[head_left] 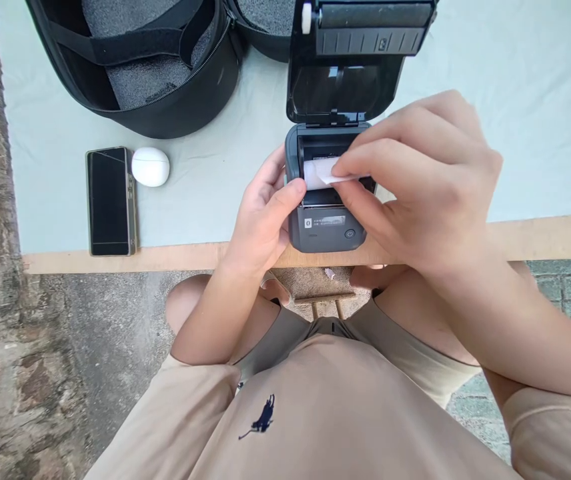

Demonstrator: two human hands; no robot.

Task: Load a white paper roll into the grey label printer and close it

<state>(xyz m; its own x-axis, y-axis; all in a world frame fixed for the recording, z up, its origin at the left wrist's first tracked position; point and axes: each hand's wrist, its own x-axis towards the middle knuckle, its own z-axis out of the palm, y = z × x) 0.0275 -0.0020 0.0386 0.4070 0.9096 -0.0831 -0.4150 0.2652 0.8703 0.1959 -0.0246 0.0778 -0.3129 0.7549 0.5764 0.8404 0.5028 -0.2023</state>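
A small dark grey label printer stands at the table's front edge with its black lid swung up and back. Inside its bay lies a white paper roll. My left hand grips the printer's left side, its thumb on the rim beside the roll. Between thumb and fingertips, my right hand pinches the loose end of the paper, lifted slightly off the roll. The right part of the bay is hidden by that hand.
A black zippered case with grey foam lies open at the back left. Left of the printer are a smartphone and a white earbud case. The table's wooden edge runs just above my knees. A paper scrap is on the ground.
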